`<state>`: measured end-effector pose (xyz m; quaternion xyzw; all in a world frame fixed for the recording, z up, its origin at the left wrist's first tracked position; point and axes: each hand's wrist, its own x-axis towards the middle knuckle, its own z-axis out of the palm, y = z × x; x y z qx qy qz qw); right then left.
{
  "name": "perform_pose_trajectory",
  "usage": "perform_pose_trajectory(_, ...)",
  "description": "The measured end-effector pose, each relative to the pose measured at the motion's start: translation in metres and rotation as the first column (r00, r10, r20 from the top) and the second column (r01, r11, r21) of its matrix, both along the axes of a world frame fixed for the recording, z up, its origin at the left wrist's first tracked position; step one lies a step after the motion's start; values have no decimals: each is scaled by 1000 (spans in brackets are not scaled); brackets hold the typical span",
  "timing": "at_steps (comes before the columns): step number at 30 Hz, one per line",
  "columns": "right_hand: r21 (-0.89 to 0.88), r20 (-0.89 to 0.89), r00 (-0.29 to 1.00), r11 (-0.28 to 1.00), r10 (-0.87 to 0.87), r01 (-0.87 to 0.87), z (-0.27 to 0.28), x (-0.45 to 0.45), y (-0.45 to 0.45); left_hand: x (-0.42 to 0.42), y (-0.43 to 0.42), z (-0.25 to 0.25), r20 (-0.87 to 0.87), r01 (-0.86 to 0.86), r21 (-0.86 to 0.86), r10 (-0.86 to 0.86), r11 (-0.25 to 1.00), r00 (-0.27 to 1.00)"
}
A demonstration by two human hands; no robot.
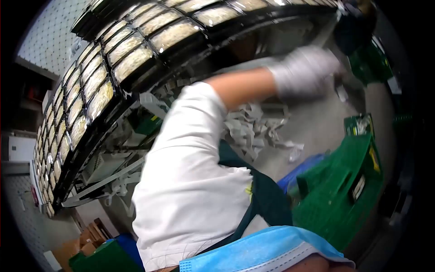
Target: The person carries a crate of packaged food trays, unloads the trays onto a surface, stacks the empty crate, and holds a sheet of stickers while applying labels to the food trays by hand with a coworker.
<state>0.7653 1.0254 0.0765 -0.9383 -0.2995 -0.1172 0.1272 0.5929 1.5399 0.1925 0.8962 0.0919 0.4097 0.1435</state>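
One gloved hand point(308, 72) shows, smeared by motion, at the end of a bare forearm and a white sleeve that crosses the middle of the view. I take it for my left hand; its fingers are too blurred to make out. A small pale thing point(341, 92) lies just below its fingertips, and whether they touch it I cannot tell. Beyond the arm, wrapped black trays point(176, 36) of pale food stand in rows on a long dark surface. My other hand is out of view.
Green crates point(340, 186) stand at the right, with a blue item point(301, 172) beside them. White strips point(253, 129) litter the floor. Another person in dark clothing point(355, 29) is at the top right. Cardboard point(90, 238) and a green crate point(106, 258) are at the lower left.
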Motion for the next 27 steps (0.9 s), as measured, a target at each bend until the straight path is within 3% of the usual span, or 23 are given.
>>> perform_pose_trajectory(1, 14, 14, 1000, 1000, 18, -18, -1, 1, 36, -44, 67, 0, 7, -280, -13, 280, 960, 960)
perform_pose_trajectory(3, 187, -8, 998, 980, 69, -66, -4, 7, 111, -155, 185, 16, 33, -422, -5, 422, 907, 906)
perform_pose_trajectory(4, 266, -21, 995, 960, 94, -85, -4, 0, 148, -208, 191, 42, -365, -649, 301, 713, 699, 599)
perform_pose_trajectory(6, 333, -161, 960, 928, 228, -165, 16, -36, 281, -318, 309, 7, -18, -860, 297, 903, 416, 430)
perform_pose_trajectory(7, 254, -127, 923, 912, 362, -323, 12, -37, 326, -354, 318, 27, -431, -939, 73, 860, 336, 274)
perform_pose_trajectory(8, 139, -71, 839, 838, 539, -527, 28, -53, 378, -392, 339, 29, -528, -980, -2, 832, 199, 170)
perform_pose_trajectory(9, 118, -50, 730, 730, 682, -673, 31, -57, 424, -428, 357, 24, -533, -996, -30, 842, 88, 90)
perform_pose_trajectory(12, 124, -97, 533, 542, 841, -831, 64, -95, 551, -497, 385, 20, -580, -982, -138, 815, -127, -24)
perform_pose_trajectory(13, 134, -110, 467, 479, 877, -868, 76, -108, 590, -518, 400, 8, -616, -931, -217, 781, -294, -103)
perform_pose_trajectory(18, 271, -105, 98, 123, 990, -955, 98, -153, 788, -541, 429, -43, -550, -958, -211, 834, -194, -48)
perform_pose_trajectory(20, 353, -176, 51, 111, 983, -929, 101, -178, 884, -540, 442, -55, -454, -954, -254, 891, -160, -28)
perform_pose_trajectory(22, 540, -281, -132, 43, 951, -840, 97, -213, 1004, -549, 461, -69, -316, -904, -418, 948, -93, 49)
perform_pose_trajectory(23, 624, -285, -180, 40, 941, -781, 93, -238, 1065, -539, 464, -63, -248, -875, -474, 969, -99, 25)
perform_pose_trajectory(24, 651, -416, -157, 172, 896, -740, 97, -268, 1117, -552, 484, -78, -193, -787, -609, 981, -100, 26)
perform_pose_trajectory(25, 563, -446, -144, 152, 883, -812, 96, -296, 1173, -553, 496, -78, -143, -725, -679, 989, -115, -23)
perform_pose_trajectory(26, 458, -352, 6, 179, 936, -871, 80, -323, 1230, -548, 508, -77, -112, -662, -739, 991, -129, -69)
perform_pose_trajectory(27, 433, -173, 125, 189, 977, -881, 65, -349, 1273, -546, 521, -75, 9, -548, -837, 1000, -5, -24)
